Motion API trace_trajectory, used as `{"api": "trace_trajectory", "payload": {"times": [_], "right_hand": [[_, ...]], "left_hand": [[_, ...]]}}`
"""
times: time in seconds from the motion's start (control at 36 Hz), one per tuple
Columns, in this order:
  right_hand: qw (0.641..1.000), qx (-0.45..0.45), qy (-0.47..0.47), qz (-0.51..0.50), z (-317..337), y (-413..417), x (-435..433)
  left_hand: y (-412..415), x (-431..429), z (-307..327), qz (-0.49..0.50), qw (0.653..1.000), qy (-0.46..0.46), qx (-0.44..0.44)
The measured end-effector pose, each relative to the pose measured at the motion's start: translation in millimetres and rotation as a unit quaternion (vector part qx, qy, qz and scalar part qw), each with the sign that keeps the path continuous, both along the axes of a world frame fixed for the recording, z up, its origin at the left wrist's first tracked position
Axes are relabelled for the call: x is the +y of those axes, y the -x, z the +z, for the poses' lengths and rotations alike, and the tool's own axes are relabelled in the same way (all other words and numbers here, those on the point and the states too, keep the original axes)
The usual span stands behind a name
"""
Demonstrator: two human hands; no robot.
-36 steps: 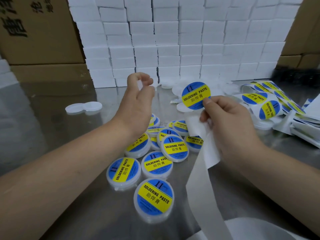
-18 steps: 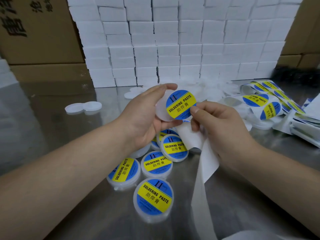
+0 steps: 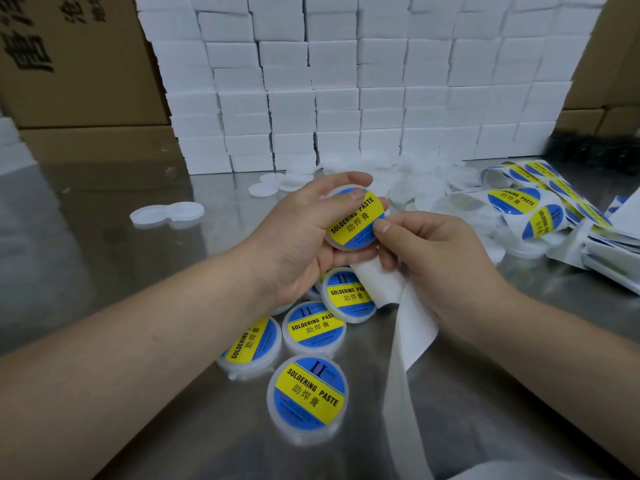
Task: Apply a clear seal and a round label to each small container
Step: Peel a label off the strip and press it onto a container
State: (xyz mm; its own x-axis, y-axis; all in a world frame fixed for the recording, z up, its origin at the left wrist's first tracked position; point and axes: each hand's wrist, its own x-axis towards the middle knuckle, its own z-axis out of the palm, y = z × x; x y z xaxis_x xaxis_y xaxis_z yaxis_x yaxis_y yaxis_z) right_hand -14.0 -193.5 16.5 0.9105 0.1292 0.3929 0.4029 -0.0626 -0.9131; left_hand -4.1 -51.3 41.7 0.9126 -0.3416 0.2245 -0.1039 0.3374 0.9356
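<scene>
The left hand (image 3: 298, 233) grips a small round container (image 3: 349, 221) above the middle of the steel table (image 3: 104, 271), thumb across its top edge and fingers curled beneath. A blue-and-yellow round label (image 3: 358, 220) reading "SOLDERING PASTE" covers its face. The right hand (image 3: 436, 258) is closed on the white backing strip (image 3: 408, 327) — the thumb tip presses the label's right edge while the strip trails down toward the near edge of the table. Just below the hands lie already labelled containers (image 3: 313, 327), touching or overlapping in a loose cluster. Toward the right edge sit rolls of labels (image 3: 519, 206); plain white lids (image 3: 168, 214) rest toward the left, and a wall of white boxes (image 3: 346, 81) stands along the far edge.
</scene>
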Motion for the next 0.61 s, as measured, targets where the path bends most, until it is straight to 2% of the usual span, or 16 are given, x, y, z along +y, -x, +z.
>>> {"api": "trace_trajectory", "payload": {"times": [0.61], "right_hand": [[0.999,0.002,0.018,-0.042,2.6,3.8,0.1]], "left_hand": [[0.9,-1.0,-2.7,0.024,0.999,-0.006,-0.03]]}}
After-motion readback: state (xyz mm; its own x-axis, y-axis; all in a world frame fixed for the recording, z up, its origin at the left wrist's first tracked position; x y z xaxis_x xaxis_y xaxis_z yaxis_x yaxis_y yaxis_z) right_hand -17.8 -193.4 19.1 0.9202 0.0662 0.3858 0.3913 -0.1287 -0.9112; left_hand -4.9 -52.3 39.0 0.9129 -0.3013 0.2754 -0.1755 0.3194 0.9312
